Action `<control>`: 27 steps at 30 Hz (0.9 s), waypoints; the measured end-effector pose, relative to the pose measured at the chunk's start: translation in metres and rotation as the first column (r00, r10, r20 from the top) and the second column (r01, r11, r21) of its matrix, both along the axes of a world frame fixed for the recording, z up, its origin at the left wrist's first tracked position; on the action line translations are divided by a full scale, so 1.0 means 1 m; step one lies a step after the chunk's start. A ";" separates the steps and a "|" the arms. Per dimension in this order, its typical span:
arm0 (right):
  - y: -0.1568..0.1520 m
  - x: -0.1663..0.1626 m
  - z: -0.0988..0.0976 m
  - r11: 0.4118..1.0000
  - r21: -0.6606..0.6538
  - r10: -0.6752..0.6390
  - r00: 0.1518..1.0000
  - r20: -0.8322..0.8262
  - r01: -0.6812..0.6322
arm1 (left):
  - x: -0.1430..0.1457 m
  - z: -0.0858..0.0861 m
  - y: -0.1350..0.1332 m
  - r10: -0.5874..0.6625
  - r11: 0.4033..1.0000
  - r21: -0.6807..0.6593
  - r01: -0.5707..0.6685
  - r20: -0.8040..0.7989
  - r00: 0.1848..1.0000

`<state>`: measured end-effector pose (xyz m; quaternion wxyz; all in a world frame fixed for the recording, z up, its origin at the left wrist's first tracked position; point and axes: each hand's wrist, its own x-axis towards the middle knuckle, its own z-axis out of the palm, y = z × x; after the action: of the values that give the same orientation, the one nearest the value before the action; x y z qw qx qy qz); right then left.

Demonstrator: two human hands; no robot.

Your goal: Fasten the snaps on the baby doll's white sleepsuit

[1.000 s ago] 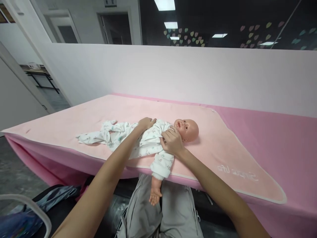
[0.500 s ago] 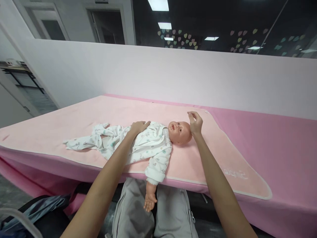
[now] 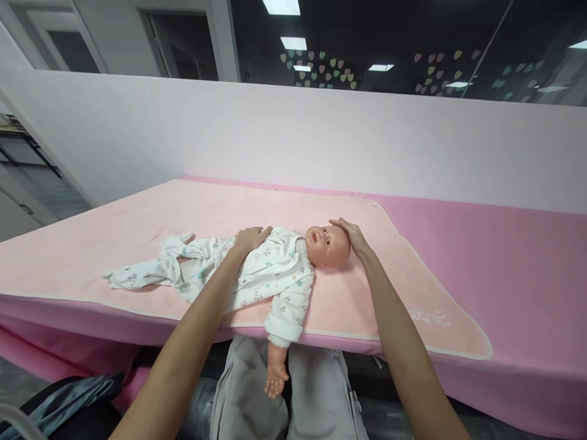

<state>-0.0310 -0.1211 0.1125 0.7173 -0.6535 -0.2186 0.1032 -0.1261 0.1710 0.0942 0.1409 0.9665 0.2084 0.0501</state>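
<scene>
A baby doll (image 3: 326,245) in a white printed sleepsuit (image 3: 270,269) lies on its back on a light pink towel (image 3: 229,208), head to the right. One doll arm hangs over the near edge, its bare hand (image 3: 275,382) dangling. My left hand (image 3: 250,237) rests flat on the doll's chest. My right hand (image 3: 351,235) cups the top of the doll's head, fingers curved over it. The sleepsuit's legs trail loosely to the left.
The towel covers a table draped in a darker pink cloth (image 3: 527,263) against a pale partition wall (image 3: 321,140). My grey-trousered knees (image 3: 284,397) sit under the near edge. A dark bag with blue fabric (image 3: 68,400) lies on the floor at lower left.
My right hand left the doll's collar, passed over the head and settled on its crown. My left hand stayed on the chest. The view shifted slightly right.
</scene>
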 end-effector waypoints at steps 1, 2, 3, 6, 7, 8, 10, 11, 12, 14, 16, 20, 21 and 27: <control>0.000 0.000 -0.001 1.000 0.000 0.010 1.000 -0.015 -0.010 | -0.001 0.000 0.000 -0.001 1.000 0.001 0.001 0.000 1.000; 0.000 0.001 -0.002 1.000 -0.005 0.025 0.999 -0.031 -0.026 | -0.001 0.001 -0.001 -0.003 1.000 0.004 0.003 0.001 1.000; 0.000 0.001 -0.003 0.999 -0.009 0.037 0.998 -0.044 -0.038 | -0.002 0.002 -0.002 -0.003 1.000 0.008 0.003 0.004 1.000; 0.001 0.003 -0.007 0.999 -0.001 0.040 0.998 -0.057 -0.040 | -0.006 0.005 -0.006 -0.005 1.000 0.023 0.004 0.018 1.000; 0.002 0.004 -0.008 0.999 0.002 0.042 0.997 -0.058 -0.042 | -0.007 0.006 -0.007 -0.005 1.000 0.028 0.005 0.020 1.000; 0.002 0.005 -0.009 0.999 0.004 0.043 0.998 -0.054 -0.043 | -0.008 0.007 -0.008 -0.007 0.999 0.031 0.007 0.018 1.000; 0.003 0.008 -0.010 1.000 0.018 0.008 0.999 -0.032 -0.007 | -0.010 0.008 -0.010 -0.008 0.999 0.039 0.008 0.012 1.000; 0.004 0.009 -0.010 0.999 0.027 -0.017 1.000 -0.019 0.018 | -0.011 0.008 -0.010 -0.006 0.999 0.043 0.006 0.010 1.000; 0.004 0.010 -0.010 0.999 0.037 -0.040 0.999 -0.009 0.040 | -0.012 0.008 -0.011 -0.004 0.999 0.048 0.004 0.011 1.000; 0.004 0.010 -0.011 0.999 0.033 -0.036 0.999 -0.010 0.037 | -0.012 0.008 -0.010 0.002 0.998 0.057 -0.003 0.014 1.000; 0.003 0.010 -0.013 0.999 -0.004 0.053 0.997 -0.053 -0.053 | -0.012 0.007 -0.009 0.007 0.998 0.066 -0.008 0.012 1.000; -0.001 0.009 -0.015 0.989 -0.009 0.146 0.983 -0.108 -0.148 | -0.010 0.005 -0.007 0.007 0.997 0.076 -0.007 0.004 1.000; -0.001 0.009 -0.015 0.991 -0.005 0.136 0.985 -0.104 -0.137 | -0.010 0.005 -0.007 0.006 0.997 0.076 -0.006 0.006 1.000; 0.001 0.014 -0.019 0.999 -0.038 -0.017 0.999 0.042 0.019 | -0.011 0.005 -0.008 -0.007 0.997 0.082 0.005 0.021 1.000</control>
<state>-0.0166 -0.1201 0.0935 0.7007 -0.6711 -0.2258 0.0874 -0.1370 0.1631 0.0990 0.1035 0.9715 0.2018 0.0685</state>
